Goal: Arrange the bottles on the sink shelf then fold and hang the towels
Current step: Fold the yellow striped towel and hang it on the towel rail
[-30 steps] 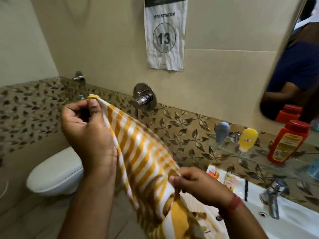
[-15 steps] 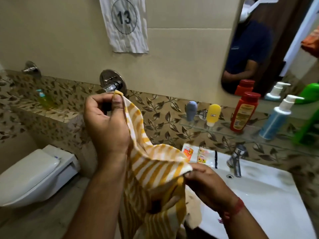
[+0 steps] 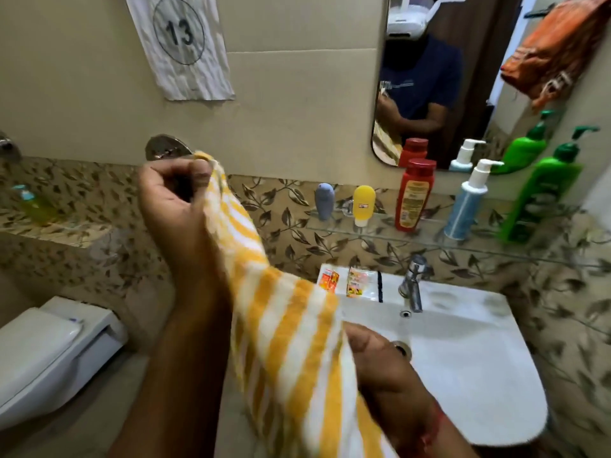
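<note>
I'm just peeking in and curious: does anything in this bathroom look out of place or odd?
Mostly tidy. The grey tube and yellow tube stand cap-down on the glass shelf, two sachets lie loose on the sink rim, and the "13" paper sign is crumpled.

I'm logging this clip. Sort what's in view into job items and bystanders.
Job: striped towel, pinched by left hand and right hand; glass shelf; red bottle; blue pump bottle; green bottle.
Bystanders: sachets, tap, toilet, paper sign.
</note>
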Motion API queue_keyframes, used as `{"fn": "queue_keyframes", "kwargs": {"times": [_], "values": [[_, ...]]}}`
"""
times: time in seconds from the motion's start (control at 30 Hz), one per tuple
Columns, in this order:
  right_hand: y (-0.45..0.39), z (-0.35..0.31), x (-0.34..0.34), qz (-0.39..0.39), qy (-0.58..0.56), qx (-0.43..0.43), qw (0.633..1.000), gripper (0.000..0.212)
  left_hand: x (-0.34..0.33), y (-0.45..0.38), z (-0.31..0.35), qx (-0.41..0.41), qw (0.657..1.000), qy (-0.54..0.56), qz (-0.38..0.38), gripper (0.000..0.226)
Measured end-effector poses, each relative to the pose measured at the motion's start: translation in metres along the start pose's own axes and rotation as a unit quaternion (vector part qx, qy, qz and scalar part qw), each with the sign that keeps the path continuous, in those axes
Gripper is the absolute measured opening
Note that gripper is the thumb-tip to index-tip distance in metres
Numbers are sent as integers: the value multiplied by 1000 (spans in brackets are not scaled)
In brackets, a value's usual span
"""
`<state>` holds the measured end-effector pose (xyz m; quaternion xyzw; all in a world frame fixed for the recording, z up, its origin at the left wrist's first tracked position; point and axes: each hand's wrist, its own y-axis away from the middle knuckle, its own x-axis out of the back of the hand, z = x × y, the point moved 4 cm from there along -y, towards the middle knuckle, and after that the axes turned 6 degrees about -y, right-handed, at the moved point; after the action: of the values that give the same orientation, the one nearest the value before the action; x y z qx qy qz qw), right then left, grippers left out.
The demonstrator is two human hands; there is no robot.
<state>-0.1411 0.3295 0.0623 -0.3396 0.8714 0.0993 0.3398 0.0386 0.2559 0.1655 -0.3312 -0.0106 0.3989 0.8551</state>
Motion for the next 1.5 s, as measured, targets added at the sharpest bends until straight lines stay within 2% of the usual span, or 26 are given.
{"fn": "queue_keyframes", "kwargs": {"times": [0.1,0.2,0.27,0.3,0.33,0.37,0.4,0.43,0.47,0.57,0.63,0.67,0.73,0.77,0.83,0.93,1.07,1.13,1.17,1.2,1.23,1.27,1.3,1.33,1.4,1.5], "values": [[-5,-14,17,70,-21,61,995,31,-13,17,-3,11,997,-39,-63,19],[-9,-25,36,114,-38,84,989,31,-26,32,-6,27,984,-46,-170,19],[-6,-32,41,133,43,93,986,24,-34,44,-11,61,961,-73,-261,13],[-4,-37,43,138,132,107,976,22,-36,49,-14,77,949,-83,-296,11],[-2,-45,41,144,283,130,939,20,-37,54,-17,87,939,-88,-321,9],[-2,-50,42,150,465,148,860,19,-38,58,-19,96,931,-88,-341,8],[-2,-52,43,156,615,152,758,18,-39,62,-19,103,924,-87,-357,10],[-3,-52,47,166,699,160,677,15,-40,66,-19,106,919,-84,-371,13],[-3,-53,50,179,718,167,651,13,-41,69,-17,104,917,-82,-376,17],[1,-51,67,218,649,183,706,14,-38,64,-17,72,941,-98,-317,32],[5,-51,89,246,615,154,733,17,-30,51,-16,62,969,-90,-220,43],[7,-51,101,260,625,130,724,17,-24,43,-14,50,982,-86,-158,45],[9,-49,121,270,688,70,670,13,-14,35,-8,30,995,-83,-56,45],[8,-47,127,264,712,49,648,13,-13,35,-5,20,996,-82,-31,45],[2,-38,131,237,733,19,637,13,-16,42,1,-1,996,-84,-23,46],[-8,-24,134,205,730,-20,651,12,-22,45,6,-13,998,-50,-34,44],[-14,-17,144,207,714,-61,666,10,-27,37,12,-18,999,-28,-32,44],[-16,-17,149,226,668,-55,707,12,-27,36,11,-19,999,-28,-26,43],[-15,-20,151,257,595,-25,761,14,-26,34,9,-16,999,-34,-21,43],[-13,-23,153,295,470,14,831,18,-26,32,5,-12,999,-43,-21,44],[-11,-26,157,321,318,51,891,23,-26,28,1,-11,998,-57,-29,46],[-10,-28,157,315,167,73,931,27,-27,24,-4,-12,996,-75,-47,46],[-10,-31,154,291,57,84,951,31,-31,22,-11,-10,993,-93,-78,44],[-11,-35,152,272,14,87,958,33,-36,21,-19,1,987,-110,-120,40],[-17,-44,144,243,64,86,964,32,-50,31,-37,55,962,-134,-230,34],[-28,-54,128,220,273,107,930,24,-68,64,-52,83,903,-170,-385,23]]}}
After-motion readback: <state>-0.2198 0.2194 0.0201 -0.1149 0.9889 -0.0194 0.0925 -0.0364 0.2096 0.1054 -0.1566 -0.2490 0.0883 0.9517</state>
